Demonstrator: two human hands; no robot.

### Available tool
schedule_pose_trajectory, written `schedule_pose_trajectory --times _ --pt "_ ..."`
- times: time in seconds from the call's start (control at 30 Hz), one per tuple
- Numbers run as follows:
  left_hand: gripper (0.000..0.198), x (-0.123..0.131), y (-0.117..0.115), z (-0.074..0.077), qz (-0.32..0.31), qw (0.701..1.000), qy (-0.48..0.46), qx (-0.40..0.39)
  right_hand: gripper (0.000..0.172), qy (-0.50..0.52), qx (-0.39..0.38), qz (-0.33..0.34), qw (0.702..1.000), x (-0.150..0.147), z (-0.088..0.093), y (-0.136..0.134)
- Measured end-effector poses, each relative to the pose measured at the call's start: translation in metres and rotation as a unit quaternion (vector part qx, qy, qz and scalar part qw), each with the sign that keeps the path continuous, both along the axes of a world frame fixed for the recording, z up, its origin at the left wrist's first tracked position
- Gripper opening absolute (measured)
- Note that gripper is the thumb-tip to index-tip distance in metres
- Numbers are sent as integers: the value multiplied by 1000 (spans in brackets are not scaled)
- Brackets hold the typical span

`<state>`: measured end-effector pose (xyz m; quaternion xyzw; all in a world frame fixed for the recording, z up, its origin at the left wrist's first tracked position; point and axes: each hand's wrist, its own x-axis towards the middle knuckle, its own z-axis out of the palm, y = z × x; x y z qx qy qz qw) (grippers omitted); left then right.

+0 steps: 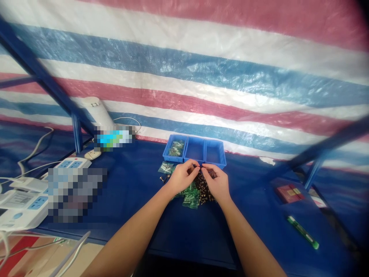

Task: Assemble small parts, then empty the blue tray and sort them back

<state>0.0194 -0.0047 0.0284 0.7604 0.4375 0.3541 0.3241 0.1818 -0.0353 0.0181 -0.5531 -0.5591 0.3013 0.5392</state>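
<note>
My left hand [182, 177] and my right hand [217, 181] meet over the table, fingertips pinched close together. A tiny dark piece seems to be between them, too small to name. Beneath and between my hands lies a heap of dark and brassy screws [205, 193]. Small green-tinted plastic bags [190, 197] with pale metal pins or tubes lie beside the heap, partly under my left hand. Another such bag [166, 167] and a few loose screws [165, 178] are left of that hand. Just beyond my fingers stand three joined blue bins [195, 149]; the left one [175, 149] holds similar bags.
White power strips [37, 200] with cables and a blurred-out object are at the left. A white cylinder [99, 111] stands at the back left. On the right lie a dark red box [290, 193] and a green tube-like item [302, 232]. Blue metal bars [54, 88] flank the blue table.
</note>
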Motion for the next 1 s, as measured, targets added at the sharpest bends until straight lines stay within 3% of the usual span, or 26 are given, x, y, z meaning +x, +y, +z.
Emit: schedule_pose_trajectory --times 0.23,0.57,0.7,0.87,1.0 --pt "31 0 0 1 -1 1000 13 -9 22 4 3 -2 1000 -2 -1 0" --pt "23 0 1 0 -2 1000 13 2 23 9 -9 -1 1000 -1 0 0" --pt "27 0 0 2 0 1000 28 3 24 78 -45 2 996 3 -2 4" --pt "28 1 -1 4 10 999 34 14 34 228 -75 -85 967 18 -8 16" --pt "29 1 -1 4 8 999 35 14 39 195 21 -208 958 26 -1 15"
